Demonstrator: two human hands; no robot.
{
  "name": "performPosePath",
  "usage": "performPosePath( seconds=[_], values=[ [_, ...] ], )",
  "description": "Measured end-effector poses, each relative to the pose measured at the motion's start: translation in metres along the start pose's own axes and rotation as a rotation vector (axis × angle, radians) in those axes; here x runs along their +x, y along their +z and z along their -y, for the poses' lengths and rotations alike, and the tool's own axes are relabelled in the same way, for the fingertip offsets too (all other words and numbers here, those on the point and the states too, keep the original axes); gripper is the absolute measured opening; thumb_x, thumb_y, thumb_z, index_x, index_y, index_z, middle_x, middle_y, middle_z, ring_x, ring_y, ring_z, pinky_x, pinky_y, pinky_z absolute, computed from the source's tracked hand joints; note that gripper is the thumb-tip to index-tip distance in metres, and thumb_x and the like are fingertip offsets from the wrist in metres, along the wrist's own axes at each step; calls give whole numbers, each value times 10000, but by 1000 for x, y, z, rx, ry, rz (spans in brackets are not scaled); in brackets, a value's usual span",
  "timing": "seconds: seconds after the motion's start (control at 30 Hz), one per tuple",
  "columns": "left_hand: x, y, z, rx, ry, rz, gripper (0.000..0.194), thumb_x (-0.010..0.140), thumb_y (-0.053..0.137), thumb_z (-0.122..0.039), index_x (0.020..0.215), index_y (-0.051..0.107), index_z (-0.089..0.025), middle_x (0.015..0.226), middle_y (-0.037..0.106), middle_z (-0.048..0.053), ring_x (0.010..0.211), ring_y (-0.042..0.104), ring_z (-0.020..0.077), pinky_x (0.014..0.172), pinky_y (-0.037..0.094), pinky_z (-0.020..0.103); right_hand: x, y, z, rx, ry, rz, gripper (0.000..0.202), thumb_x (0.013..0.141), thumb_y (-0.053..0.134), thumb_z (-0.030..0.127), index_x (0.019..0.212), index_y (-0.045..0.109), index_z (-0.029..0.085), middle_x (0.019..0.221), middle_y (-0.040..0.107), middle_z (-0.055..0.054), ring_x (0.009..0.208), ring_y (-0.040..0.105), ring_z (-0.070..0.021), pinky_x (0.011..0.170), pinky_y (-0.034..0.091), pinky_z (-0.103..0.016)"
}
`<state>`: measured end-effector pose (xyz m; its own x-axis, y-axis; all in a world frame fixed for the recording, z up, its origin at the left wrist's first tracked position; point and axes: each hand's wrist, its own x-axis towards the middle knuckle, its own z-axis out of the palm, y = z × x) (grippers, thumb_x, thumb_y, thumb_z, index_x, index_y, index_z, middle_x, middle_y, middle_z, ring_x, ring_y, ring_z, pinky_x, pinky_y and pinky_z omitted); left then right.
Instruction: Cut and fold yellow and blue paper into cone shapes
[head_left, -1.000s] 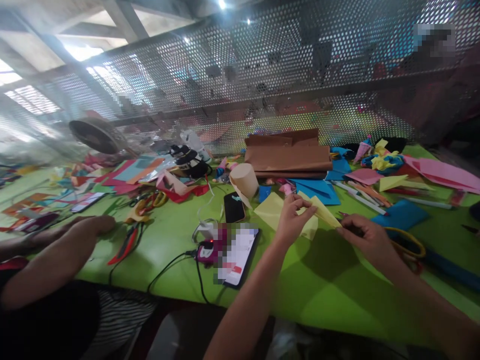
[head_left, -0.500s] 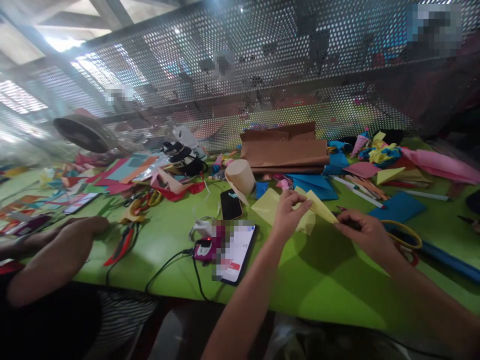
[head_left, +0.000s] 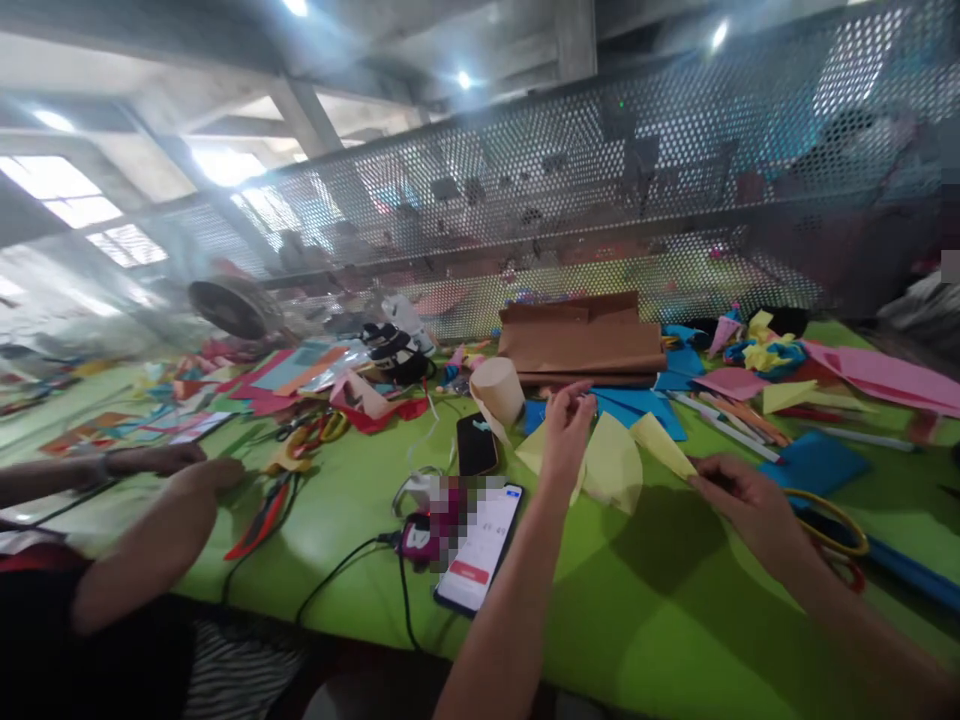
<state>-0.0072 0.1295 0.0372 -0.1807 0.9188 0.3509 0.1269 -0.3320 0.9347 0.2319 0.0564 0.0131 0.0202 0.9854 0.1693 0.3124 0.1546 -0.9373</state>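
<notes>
My right hand [head_left: 731, 490] pinches the pointed tip of a rolled yellow paper cone [head_left: 664, 443], whose wide end faces left. My left hand [head_left: 568, 425] is off the cone, raised just above the table with its fingers bent together; whether anything small is between them is hidden. Under and beside my left hand lie flat pale yellow paper pieces [head_left: 613, 462], one with a rounded edge. Behind it are blue papers [head_left: 637, 408] and a roll of cream tape [head_left: 498, 390].
A phone [head_left: 480, 550] and a pink power bank with cables lie left of my left forearm. Yellow-handled scissors [head_left: 832, 522] are by my right wrist. Folded brown paper [head_left: 581, 340] stands at the back. Another person's arms [head_left: 165, 510] rest at the left.
My left hand has let go of the yellow cone and moved slightly left, uncovering the rounded paper piece. My right hand still holds the cone. The camera view has tilted up.
</notes>
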Motion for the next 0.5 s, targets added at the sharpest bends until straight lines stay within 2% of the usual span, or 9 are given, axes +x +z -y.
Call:
performPosePath(
  seconds=[0.07,0.17,0.23,0.37,0.5],
  values=[
    [0,-1,0,17,30,27,313,974,616,-445,1167,721,-222,1043,618,64,961,568,187,851,472,293,1,0,2,22,28,-31,299,814,709,521,808,710,223,759,674,-37,723,597,-220,631,454,-321],
    [-14,3,0,96,57,191,288,997,575,-440,1059,764,-231,1073,626,73,1076,566,220,914,469,316,2,-1,2,32,37,-18,308,825,705,527,832,721,220,782,679,-34,737,599,-212,635,455,-310],
    [-24,6,-1,128,71,258,280,993,583,-436,1065,767,-237,1089,622,78,1103,562,233,926,468,329,3,-2,-1,25,28,-6,302,833,707,519,853,720,219,804,683,-30,752,600,-207,650,456,-308],
    [-31,10,-2,162,104,279,239,953,656,-387,1124,744,-245,1127,601,79,1092,562,228,951,461,346,3,-1,-7,-15,-19,11,274,855,700,491,855,710,217,800,686,-26,756,601,-205,680,456,-317],
    [-27,12,5,141,113,266,137,917,700,-324,971,742,-205,1051,583,71,1042,566,215,947,449,351,3,-1,-11,-47,-71,59,245,896,668,460,872,709,220,814,680,-23,768,607,-206,690,458,-324]
  ],
)
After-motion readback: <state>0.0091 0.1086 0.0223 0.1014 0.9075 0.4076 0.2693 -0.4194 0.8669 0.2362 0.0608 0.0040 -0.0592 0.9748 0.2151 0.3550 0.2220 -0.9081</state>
